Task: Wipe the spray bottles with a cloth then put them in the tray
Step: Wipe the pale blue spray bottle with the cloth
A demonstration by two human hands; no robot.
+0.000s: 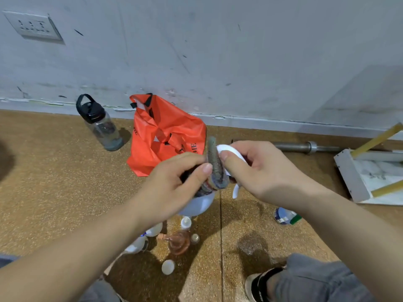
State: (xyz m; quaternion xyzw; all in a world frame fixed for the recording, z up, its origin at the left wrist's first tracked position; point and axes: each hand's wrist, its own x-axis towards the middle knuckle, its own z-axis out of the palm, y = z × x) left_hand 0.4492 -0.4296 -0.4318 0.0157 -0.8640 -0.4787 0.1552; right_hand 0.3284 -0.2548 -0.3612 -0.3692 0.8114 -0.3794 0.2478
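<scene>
My left hand [174,182] grips a grey striped cloth [214,168] pressed against a white spray bottle [199,203] held up over the floor. My right hand [261,168] grips the bottle's white spray head [229,149]; its trigger [235,190] hangs below. Most of the bottle's body is hidden behind my left hand. Several other small bottles [177,241] stand on the floor below, among them a pink one and white ones. Another bottle [284,215] with a green cap lies on its side at the right. A white tray [357,182] with a marble-patterned bottom sits on the floor at the far right.
An orange plastic bag [161,134] lies by the wall, with a clear water bottle [100,125] with a black lid to its left. A steel barbell bar [305,147] lies along the wall. My shoe [259,284] and knee are at the lower right. The floor shows a wet patch [250,245].
</scene>
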